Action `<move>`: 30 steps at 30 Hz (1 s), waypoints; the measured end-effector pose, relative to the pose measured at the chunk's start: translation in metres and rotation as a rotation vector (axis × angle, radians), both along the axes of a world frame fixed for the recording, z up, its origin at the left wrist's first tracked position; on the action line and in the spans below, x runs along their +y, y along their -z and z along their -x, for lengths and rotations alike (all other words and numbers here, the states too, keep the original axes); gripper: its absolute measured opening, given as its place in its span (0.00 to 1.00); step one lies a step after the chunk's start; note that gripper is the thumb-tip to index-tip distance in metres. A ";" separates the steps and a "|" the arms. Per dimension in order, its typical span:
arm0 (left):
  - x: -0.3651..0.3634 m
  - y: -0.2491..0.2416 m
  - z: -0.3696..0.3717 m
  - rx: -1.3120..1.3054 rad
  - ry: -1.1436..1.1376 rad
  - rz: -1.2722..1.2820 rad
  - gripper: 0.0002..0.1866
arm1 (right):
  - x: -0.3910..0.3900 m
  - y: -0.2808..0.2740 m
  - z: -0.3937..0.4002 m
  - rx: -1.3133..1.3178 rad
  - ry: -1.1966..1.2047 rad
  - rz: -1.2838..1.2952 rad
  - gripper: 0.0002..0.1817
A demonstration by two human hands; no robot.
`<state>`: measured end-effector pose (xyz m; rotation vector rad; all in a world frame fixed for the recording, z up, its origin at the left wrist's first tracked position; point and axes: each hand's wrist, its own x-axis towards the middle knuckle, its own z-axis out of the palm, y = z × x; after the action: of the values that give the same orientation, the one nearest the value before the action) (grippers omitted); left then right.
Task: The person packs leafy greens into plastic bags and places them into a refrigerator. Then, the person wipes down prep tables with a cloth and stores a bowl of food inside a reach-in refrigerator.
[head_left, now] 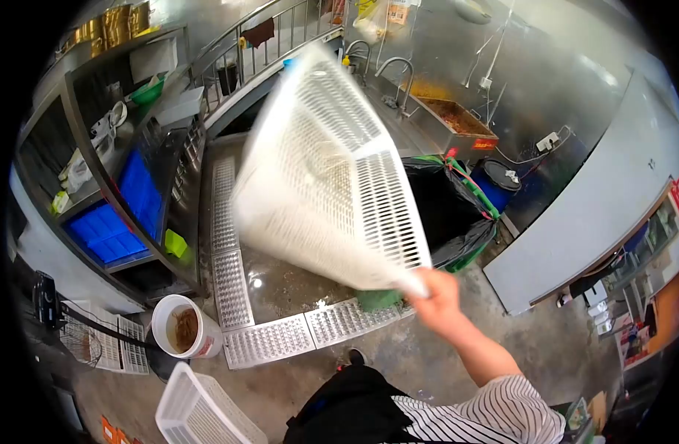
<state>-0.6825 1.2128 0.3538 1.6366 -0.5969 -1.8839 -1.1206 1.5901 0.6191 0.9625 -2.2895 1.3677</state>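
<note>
A large white slatted plastic basket is held up in the air in front of me, tilted, its far side smeared by motion. My right hand is closed on its near corner, with the arm stretched forward. Just beyond the basket stands a green bin lined with a black bag, partly hidden behind it. The basket's inside, as far as it shows, holds nothing I can make out. My left hand is out of view.
Metal drain grates frame a wet patch of floor. A white bucket with brownish contents and another white basket stand at left. Steel shelving holds blue crates. A sink with curved taps lies behind; a grey panel stands right.
</note>
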 end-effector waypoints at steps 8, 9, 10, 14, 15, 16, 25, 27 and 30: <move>0.025 0.028 -0.037 0.021 -0.046 0.038 0.25 | 0.115 0.046 0.127 -0.697 0.011 1.555 0.16; 0.034 0.028 -0.028 0.028 -0.025 0.044 0.24 | 0.127 0.058 0.137 -0.822 -0.100 1.699 0.18; 0.046 0.019 -0.014 0.034 -0.005 0.051 0.23 | 0.134 0.060 0.142 -0.863 -0.199 1.756 0.18; 0.084 0.003 0.022 0.199 -0.053 -0.048 0.18 | 0.153 0.072 0.156 -0.829 -0.224 1.799 0.16; 0.098 -0.013 0.038 0.200 -0.082 -0.081 0.17 | 0.155 0.067 0.160 -0.790 -0.282 1.828 0.16; 0.097 -0.001 0.043 0.185 -0.170 -0.114 0.17 | 0.155 0.060 0.165 -0.751 -0.342 1.855 0.17; 0.190 -0.072 0.113 0.128 -0.177 -0.056 0.15 | 0.125 0.051 0.216 -0.799 -0.615 1.818 0.24; 0.216 -0.081 0.111 0.132 -0.198 -0.037 0.18 | 0.109 0.082 0.218 -0.896 -0.145 1.728 0.24; 0.240 -0.042 0.076 0.218 -0.331 -0.076 0.27 | 0.127 0.173 0.236 -0.942 -0.074 1.415 0.28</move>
<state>-0.7583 1.4526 0.3955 1.4460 -0.1537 -1.8198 -1.3561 1.7173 0.4461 -0.1502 -0.9033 3.0832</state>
